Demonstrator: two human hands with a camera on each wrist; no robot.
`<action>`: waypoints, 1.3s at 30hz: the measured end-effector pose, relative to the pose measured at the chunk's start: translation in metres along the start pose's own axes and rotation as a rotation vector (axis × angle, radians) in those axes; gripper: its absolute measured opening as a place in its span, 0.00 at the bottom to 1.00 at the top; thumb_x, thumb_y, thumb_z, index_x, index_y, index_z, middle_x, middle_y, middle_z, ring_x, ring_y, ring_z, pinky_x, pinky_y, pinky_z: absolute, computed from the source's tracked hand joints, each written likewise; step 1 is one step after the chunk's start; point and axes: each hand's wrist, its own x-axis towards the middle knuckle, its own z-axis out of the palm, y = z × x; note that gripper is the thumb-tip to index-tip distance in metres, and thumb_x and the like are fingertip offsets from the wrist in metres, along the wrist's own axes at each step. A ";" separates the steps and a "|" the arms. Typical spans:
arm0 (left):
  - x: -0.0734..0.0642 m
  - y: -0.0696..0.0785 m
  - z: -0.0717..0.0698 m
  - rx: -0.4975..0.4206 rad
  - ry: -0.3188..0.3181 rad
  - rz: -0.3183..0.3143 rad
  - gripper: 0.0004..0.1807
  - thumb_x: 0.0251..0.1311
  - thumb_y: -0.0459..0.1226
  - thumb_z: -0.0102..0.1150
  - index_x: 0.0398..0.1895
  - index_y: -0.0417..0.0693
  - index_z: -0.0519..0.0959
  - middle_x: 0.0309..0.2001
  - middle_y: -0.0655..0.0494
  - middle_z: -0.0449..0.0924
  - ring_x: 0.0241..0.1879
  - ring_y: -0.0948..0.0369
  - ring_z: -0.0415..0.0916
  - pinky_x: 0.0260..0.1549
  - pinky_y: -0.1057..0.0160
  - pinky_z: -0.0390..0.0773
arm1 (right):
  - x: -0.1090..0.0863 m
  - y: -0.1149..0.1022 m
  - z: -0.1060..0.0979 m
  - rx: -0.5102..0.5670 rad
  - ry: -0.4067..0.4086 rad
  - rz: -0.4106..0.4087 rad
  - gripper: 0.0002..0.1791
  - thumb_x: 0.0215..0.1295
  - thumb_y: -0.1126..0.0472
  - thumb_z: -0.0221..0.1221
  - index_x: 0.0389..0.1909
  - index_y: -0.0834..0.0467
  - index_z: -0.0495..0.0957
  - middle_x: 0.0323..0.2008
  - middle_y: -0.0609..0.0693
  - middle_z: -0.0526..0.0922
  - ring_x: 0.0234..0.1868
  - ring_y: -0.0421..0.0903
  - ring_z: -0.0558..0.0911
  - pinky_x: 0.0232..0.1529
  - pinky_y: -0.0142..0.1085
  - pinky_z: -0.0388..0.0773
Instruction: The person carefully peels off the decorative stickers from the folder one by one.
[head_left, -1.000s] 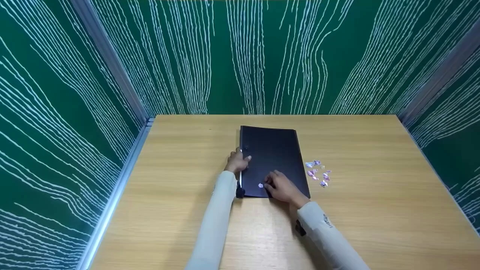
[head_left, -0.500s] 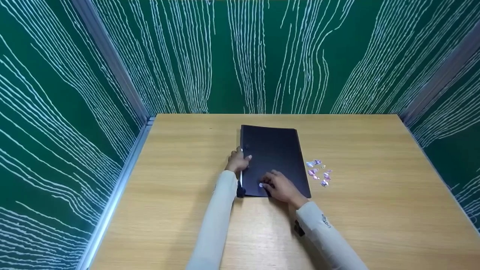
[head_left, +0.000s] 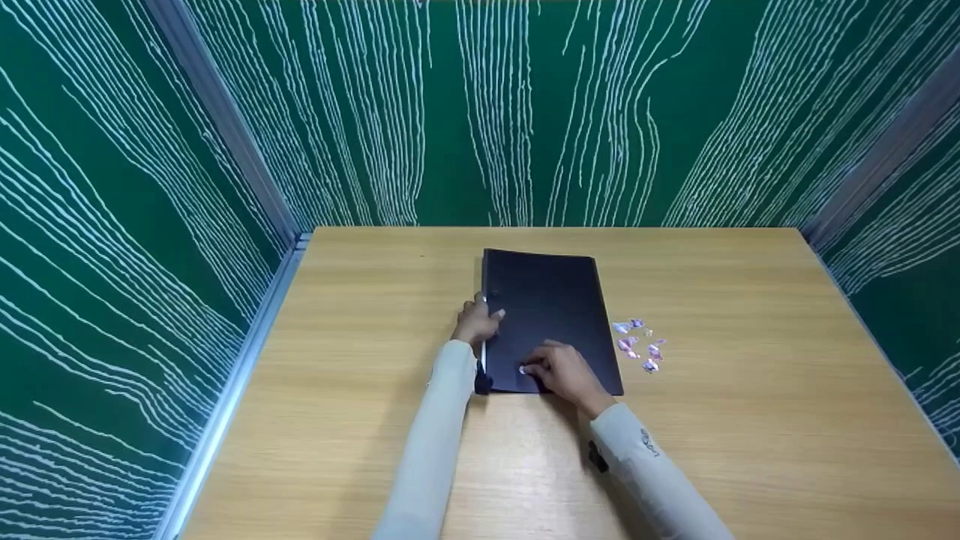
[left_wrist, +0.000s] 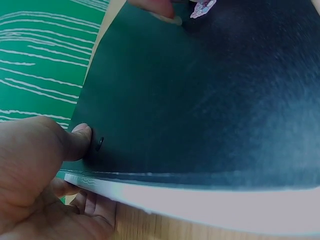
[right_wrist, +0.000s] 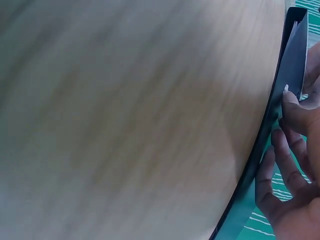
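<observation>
A black folder [head_left: 551,315] lies on the table, with a white edge [left_wrist: 200,205] showing under its cover along the left side. My left hand [head_left: 477,322] grips that side in the head view; its thumb [left_wrist: 75,142] lies on the cover beside a small round fitting [left_wrist: 100,144], the other fingers below the edge. Near the folder's front, my right hand [head_left: 566,373] pinches a small pale purple sticker [head_left: 523,370] between thumb and fingers, partly covering it. The sticker's patterned surface shows at the top of the left wrist view. In the right wrist view the thumb [right_wrist: 295,111] is low over the cover.
Several small purple and pink sticker pieces [head_left: 628,345] lie scattered on the wooden table [head_left: 750,420], right of the folder. Green walls [head_left: 480,112] with white wavy lines enclose the table at the back and sides.
The right hand's fingertips have moved slightly left onto the sticker, which lay beside them in full view and is now partly covered. The left hand keeps its hold on the folder.
</observation>
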 end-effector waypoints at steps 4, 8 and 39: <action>0.001 0.000 0.001 -0.002 0.001 0.000 0.38 0.75 0.47 0.46 0.80 0.45 0.45 0.76 0.37 0.52 0.76 0.42 0.50 0.74 0.45 0.57 | 0.001 0.000 0.001 -0.008 -0.008 0.024 0.02 0.61 0.62 0.68 0.33 0.53 0.89 0.30 0.45 0.83 0.33 0.38 0.80 0.35 0.36 0.82; -0.001 0.001 0.001 0.013 0.011 0.004 0.38 0.75 0.47 0.46 0.80 0.44 0.46 0.74 0.36 0.54 0.75 0.41 0.52 0.73 0.45 0.58 | 0.002 -0.002 0.002 -0.003 -0.007 0.051 0.02 0.60 0.63 0.69 0.33 0.53 0.89 0.31 0.44 0.83 0.34 0.38 0.82 0.37 0.37 0.83; -0.002 0.002 0.003 0.036 0.004 -0.007 0.37 0.76 0.46 0.45 0.80 0.43 0.45 0.75 0.35 0.52 0.75 0.39 0.50 0.74 0.44 0.55 | 0.001 -0.011 0.015 -0.050 0.054 0.154 0.02 0.64 0.62 0.65 0.32 0.56 0.84 0.31 0.48 0.82 0.33 0.43 0.80 0.38 0.45 0.82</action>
